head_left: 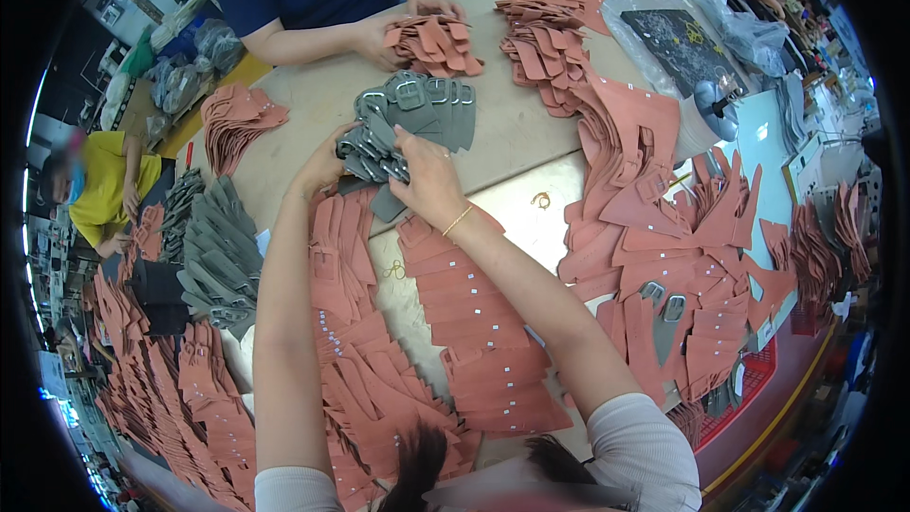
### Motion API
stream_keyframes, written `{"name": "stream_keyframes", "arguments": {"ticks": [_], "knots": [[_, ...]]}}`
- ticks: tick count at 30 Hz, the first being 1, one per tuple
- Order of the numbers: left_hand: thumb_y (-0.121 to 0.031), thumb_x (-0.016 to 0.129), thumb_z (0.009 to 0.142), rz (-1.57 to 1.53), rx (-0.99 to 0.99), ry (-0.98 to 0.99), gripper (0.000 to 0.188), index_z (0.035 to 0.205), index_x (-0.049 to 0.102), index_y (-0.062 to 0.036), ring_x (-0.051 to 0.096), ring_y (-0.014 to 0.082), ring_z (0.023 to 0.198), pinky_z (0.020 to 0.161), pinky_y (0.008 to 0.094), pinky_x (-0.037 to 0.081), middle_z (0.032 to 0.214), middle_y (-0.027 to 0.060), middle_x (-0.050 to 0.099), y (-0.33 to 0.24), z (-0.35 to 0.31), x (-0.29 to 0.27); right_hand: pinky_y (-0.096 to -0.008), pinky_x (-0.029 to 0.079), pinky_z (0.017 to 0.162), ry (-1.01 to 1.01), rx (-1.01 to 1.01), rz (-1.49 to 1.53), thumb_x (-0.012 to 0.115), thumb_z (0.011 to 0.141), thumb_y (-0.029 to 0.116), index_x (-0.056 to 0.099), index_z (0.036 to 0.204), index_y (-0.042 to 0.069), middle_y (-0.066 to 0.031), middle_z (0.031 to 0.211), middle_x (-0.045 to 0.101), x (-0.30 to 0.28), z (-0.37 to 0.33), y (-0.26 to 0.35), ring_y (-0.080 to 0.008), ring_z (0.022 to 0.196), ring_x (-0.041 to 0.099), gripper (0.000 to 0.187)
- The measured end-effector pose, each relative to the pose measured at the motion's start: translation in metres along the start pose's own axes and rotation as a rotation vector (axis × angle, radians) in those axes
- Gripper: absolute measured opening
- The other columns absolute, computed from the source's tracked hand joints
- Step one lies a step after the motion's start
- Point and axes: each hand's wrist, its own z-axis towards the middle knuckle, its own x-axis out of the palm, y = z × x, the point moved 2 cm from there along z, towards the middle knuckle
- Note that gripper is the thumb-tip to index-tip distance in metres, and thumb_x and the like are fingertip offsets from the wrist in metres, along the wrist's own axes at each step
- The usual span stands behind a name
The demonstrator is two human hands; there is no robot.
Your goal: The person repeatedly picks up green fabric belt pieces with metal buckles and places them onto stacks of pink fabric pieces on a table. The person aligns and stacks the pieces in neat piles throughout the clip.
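My left hand (324, 163) is closed round the left side of a bundle of grey leather-like straps with silver buckles (373, 144). From the right, my right hand (428, 175) grips the same bundle, thumb and fingers against the buckle ends. Just beyond it a fanned row of grey buckled straps (445, 118) lies on the table, touching or partly under the bundle. Below my hands, overlapping rows of salmon-coloured cut pieces (479, 308) with small white labels spread toward me, some of them under my forearms.
Across the table a person in dark blue holds a stack of salmon pieces (434, 45). More salmon piles (545, 33) run down the right side. Grey straps (220, 246) are heaped at left. A dark board (687, 47) and a red basket (749, 389) are at right.
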Motion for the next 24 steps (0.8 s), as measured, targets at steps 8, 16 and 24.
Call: {"name": "stream_keyframes", "arguments": {"ticks": [8,16,24], "knots": [[-0.017,0.085,0.065,0.274,0.005,-0.12,0.064,0.119,0.052,-0.0028,0.059,0.0162,0.095,0.086,0.0297,0.047,0.105,0.009,0.064,-0.022,0.009,0.011,-0.0489,0.037,0.103,-0.177,0.288,-0.083,0.073,0.069,0.018,0.046,0.128,0.006,-0.0196,0.123,0.054,-0.007,0.022,-0.032,-0.0445,0.119,0.046,0.067],[-0.011,0.081,0.07,0.377,0.005,-0.098,0.053,0.113,0.052,-0.0036,0.057,0.0179,0.099,0.091,0.0294,0.044,0.106,0.0068,0.063,-0.004,0.013,0.0,-0.0475,0.044,0.096,-0.1,0.073,-0.037,0.072,0.071,0.017,0.048,0.124,0.003,-0.019,0.115,0.057,0.008,0.011,-0.011,-0.0409,0.113,0.054,0.06],[-0.015,0.07,0.081,0.178,0.236,-0.167,0.059,0.134,0.048,-0.002,0.046,0.0167,0.121,0.107,0.0322,0.034,0.131,0.006,0.053,-0.077,-0.041,-0.021,-0.039,0.052,0.084,-0.028,0.008,0.205,0.074,0.068,0.021,0.056,0.117,0.003,-0.0192,0.106,0.065,-0.061,0.079,0.053,-0.0342,0.095,0.065,0.055]]}}
